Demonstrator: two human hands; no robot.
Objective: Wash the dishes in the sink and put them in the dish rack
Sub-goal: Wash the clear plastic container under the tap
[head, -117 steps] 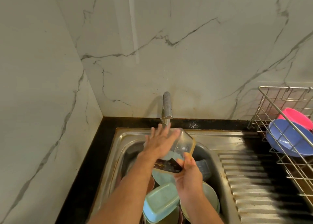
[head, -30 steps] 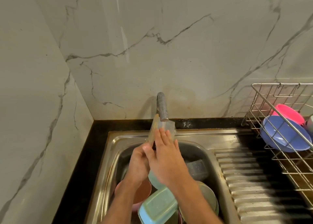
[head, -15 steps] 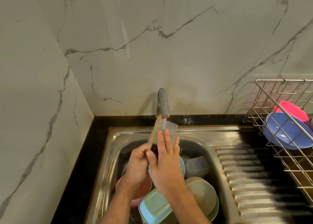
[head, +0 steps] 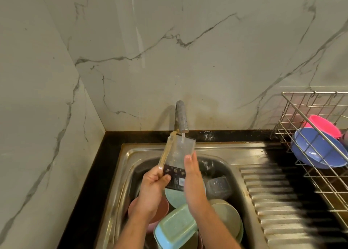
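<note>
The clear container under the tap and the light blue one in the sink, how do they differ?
The clear container is see-through with a dark label; the light blue container is opaque. The clear container is held up under the tap by the left hand, the right hand flat against it; the light blue container lies upside down, untouched. Both look rectangular.

so the sink point(head: 131, 154) sits in the corner of the desk point(head: 105, 164), tap point(head: 181, 116) behind it at the wall. container point(head: 178, 154) is right under the tap, between both hands. bowls point(head: 226, 216) piled in the sink, drainboard point(head: 282, 201) to the right, dish rack point(head: 310, 116) further right with two bowls in it
</note>
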